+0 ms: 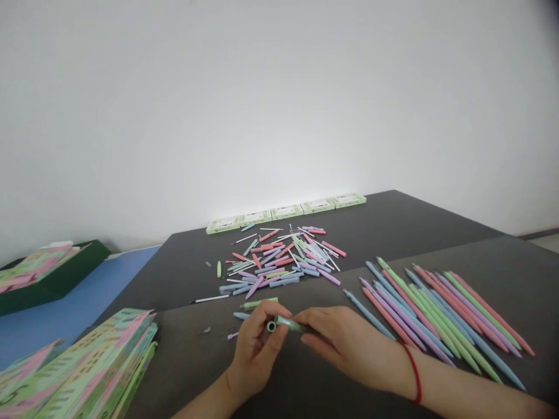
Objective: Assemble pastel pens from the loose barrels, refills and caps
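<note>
Close in front of me, my left hand (258, 343) pinches a green pen barrel piece (271, 327), its round open end facing me. My right hand (345, 346), with a red cord at the wrist, grips a second green pen barrel piece (288, 323) between thumb and fingers. The two pieces lie side by side at my left fingertips; whether they touch is unclear. Just beyond my left hand lies a loose green pen part (259, 303). Further off is a heap of pastel pen parts (283, 256) mixed with thin white refills.
Whole pens (432, 314) lie in a row at the right. Several pale green boxes (286, 212) line the back edge by the wall. Printed packs (100, 361) are stacked at front left. A dark green box (61, 278) with packs stands on a blue surface (126, 267).
</note>
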{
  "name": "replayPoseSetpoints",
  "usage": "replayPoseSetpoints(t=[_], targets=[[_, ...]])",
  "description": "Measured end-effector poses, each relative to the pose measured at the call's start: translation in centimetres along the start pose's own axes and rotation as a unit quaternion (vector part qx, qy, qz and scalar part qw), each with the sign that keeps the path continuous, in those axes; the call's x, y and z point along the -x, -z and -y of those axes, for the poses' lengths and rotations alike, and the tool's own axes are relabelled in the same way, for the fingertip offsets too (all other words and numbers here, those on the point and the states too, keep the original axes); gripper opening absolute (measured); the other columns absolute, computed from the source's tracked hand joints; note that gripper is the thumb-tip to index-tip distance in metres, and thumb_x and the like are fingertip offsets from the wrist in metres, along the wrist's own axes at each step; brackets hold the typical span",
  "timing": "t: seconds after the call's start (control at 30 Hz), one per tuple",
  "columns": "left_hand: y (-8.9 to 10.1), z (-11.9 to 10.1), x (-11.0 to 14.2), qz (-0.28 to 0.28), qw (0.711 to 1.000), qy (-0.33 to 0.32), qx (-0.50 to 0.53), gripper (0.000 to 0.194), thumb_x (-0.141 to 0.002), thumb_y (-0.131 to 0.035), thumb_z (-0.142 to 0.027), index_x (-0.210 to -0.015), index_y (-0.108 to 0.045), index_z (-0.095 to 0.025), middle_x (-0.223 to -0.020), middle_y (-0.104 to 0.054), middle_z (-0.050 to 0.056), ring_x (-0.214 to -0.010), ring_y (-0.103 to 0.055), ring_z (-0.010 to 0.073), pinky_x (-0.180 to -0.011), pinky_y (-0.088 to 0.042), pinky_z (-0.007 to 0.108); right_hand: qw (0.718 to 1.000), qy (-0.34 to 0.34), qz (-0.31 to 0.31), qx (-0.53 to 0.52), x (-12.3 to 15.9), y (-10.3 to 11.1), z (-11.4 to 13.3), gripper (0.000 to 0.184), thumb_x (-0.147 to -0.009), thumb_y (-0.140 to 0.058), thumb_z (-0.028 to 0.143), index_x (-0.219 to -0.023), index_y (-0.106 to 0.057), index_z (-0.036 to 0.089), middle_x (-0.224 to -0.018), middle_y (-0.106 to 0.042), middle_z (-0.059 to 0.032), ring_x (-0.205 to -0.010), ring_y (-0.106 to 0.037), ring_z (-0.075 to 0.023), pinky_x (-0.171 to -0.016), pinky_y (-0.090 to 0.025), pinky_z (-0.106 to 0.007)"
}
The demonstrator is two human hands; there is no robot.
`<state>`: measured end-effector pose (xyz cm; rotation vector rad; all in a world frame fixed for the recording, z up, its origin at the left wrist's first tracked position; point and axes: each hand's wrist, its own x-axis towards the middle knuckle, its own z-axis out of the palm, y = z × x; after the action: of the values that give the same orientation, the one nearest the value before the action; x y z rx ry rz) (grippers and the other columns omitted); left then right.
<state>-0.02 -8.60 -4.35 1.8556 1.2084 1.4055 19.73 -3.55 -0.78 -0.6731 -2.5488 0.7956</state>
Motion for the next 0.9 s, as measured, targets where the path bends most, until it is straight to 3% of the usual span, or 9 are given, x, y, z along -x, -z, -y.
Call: replayPoseSetpoints(t=[0.13,0.2,0.33,0.4,0.5,0.57,0.7,0.8,0.9], targets=[[0.4,0.4,-0.8,-0.080,0.995,0.043,0.049,0.013,-0.090,-0.050,-0.032,-0.090,-0.056,-0.020,-0.078,-0.051,0.000,-0.068,-0.046,0.0147,-0.063,-0.038,0.024,0.995,-0.085,-0.008,-0.043,-0.5,0.2,-1.1,0.023,-0.094,-0.041,0.024,-0.105,-0.061,0.019,-0.090,-0.067,-0.0037,-0.080,-0.062,-0.0168,-0.070,-0.044,-0.026],[0.5,0.5,-1.2,-0.075,0.994,0.069,0.048,0.014,-0.090,-0.049,-0.033,-0.088,-0.055,-0.020,-0.073,-0.047,-0.002,-0.064,-0.042,0.0135,-0.060,-0.036,0.023,0.991,-0.106,0.009,-0.085,-0.9,0.0,-1.5,0.024,-0.094,-0.039,0.023,-0.105,-0.060,0.018,-0.083,-0.066,-0.0031,-0.073,-0.062,-0.0154,-0.064,-0.045,-0.025],[0.1,0.2,-2.1,0.040,0.990,0.123,-0.051,0.017,-0.090,-0.047,-0.032,-0.081,-0.053,-0.019,-0.069,-0.047,-0.004,-0.064,-0.045,0.0134,-0.060,-0.036,0.023,0.967,-0.113,0.055,-0.222,-1.6,-1.7,-2.1,0.027,-0.096,-0.035,0.027,-0.118,-0.049,0.018,-0.088,-0.063,-0.0027,-0.068,-0.062,-0.0125,-0.051,-0.045,-0.020],[0.0,0.0,-2.5,0.104,0.975,0.136,-0.141,0.015,-0.090,-0.044,-0.031,-0.085,-0.052,-0.019,-0.071,-0.052,-0.003,-0.067,-0.050,0.0145,-0.063,-0.038,0.024,0.967,-0.116,0.067,-0.214,-2.0,-2.9,-2.5,0.020,-0.094,-0.039,0.023,-0.108,-0.051,0.017,-0.083,-0.064,-0.0011,-0.060,-0.060,-0.0107,-0.050,-0.044,-0.019],[0.4,-0.2,-3.0,0.166,0.918,0.168,-0.317,0.017,-0.092,-0.038,-0.025,-0.105,-0.047,-0.019,-0.085,-0.062,0.002,-0.076,-0.059,0.0172,-0.068,-0.042,0.026,0.978,-0.119,0.047,-0.165,-2.5,-4.4,-3.5,0.017,-0.093,-0.040,0.021,-0.085,-0.054,0.016,-0.072,-0.062,0.0005,-0.056,-0.057,-0.0096,-0.055,-0.044,-0.020],[1.1,-0.4,-3.5,0.181,0.881,0.182,-0.397,0.022,-0.092,-0.032,-0.019,-0.111,-0.043,-0.017,-0.093,-0.064,0.007,-0.080,-0.062,0.0199,-0.071,-0.043,0.030,0.978,-0.128,0.029,-0.160,-2.7,-4.9,-4.2,0.022,-0.095,-0.038,0.024,-0.082,-0.053,0.016,-0.071,-0.062,0.0002,-0.056,-0.056,-0.0099,-0.052,-0.042,-0.020],[2.5,-0.8,-4.8,0.252,0.831,0.169,-0.466,0.020,-0.087,-0.037,-0.014,-0.099,-0.052,-0.017,-0.085,-0.066,0.010,-0.077,-0.064,0.0248,-0.069,-0.044,0.033,0.977,-0.145,-0.002,-0.155,-2.8,-4.8,-5.2,0.025,-0.097,-0.032,0.028,-0.088,-0.052,0.016,-0.074,-0.062,-0.0008,-0.054,-0.056,-0.0101,-0.042,-0.035,-0.018],[2.8,-1.1,-6.2,0.325,0.795,0.145,-0.492,0.017,-0.076,-0.048,-0.009,-0.083,-0.060,-0.019,-0.084,-0.069,0.010,-0.083,-0.064,0.0271,-0.073,-0.045,0.035,0.980,-0.139,-0.026,-0.138,-2.8,-4.6,-5.2,0.022,-0.096,-0.036,0.026,-0.088,-0.054,0.016,-0.074,-0.064,-0.0014,-0.057,-0.057,-0.0106,-0.050,-0.038,-0.020],[2.6,-1.6,-7.5,0.363,0.773,0.128,-0.505,0.017,-0.068,-0.052,-0.005,-0.072,-0.063,-0.018,-0.085,-0.069,0.012,-0.085,-0.063,0.0299,-0.076,-0.044,0.038,0.984,-0.128,-0.037,-0.119,-2.6,-4.4,-5.0,0.018,-0.094,-0.041,0.024,-0.088,-0.056,0.016,-0.075,-0.065,-0.0019,-0.061,-0.058,-0.0117,-0.057,-0.039,-0.022]])
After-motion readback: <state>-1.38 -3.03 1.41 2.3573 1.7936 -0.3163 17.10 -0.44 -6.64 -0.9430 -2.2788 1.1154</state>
